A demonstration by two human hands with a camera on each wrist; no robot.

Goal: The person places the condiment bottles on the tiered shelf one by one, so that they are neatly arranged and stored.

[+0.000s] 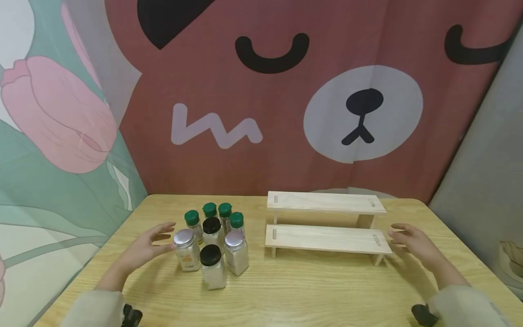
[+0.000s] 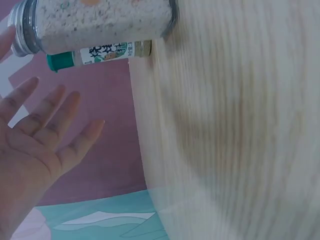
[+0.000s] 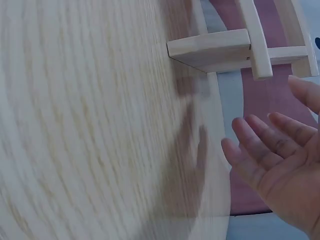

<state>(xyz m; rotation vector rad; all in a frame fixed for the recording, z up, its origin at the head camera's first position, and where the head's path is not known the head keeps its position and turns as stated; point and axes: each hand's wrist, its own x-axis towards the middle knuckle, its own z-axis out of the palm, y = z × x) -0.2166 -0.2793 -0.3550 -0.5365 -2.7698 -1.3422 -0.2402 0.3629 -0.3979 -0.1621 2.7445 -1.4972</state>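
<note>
My left hand [image 1: 148, 247] is spread at the left of a group of spice jars, its thumb right at the silver-lidded jar [image 1: 188, 250]. In the left wrist view the fingers [image 2: 65, 112] are apart and the palm holds nothing. Beside that jar stand a second silver-lidded jar [image 1: 236, 254], two black-lidded jars, one in front [image 1: 213, 268], and several green-capped shaker bottles [image 1: 193, 222]. My right hand [image 1: 414, 243] hovers by the right end of a two-step wooden rack [image 1: 327, 238], fingers loosely extended, nothing in them.
Everything stands on a light wood-grain table [image 1: 286, 295]. A curtain with a cartoon bear [image 1: 282, 100] hangs right behind its back edge. A grey wall [image 1: 478, 150] is at the right. The rack's upper step [image 1: 323, 202] sits behind the lower one.
</note>
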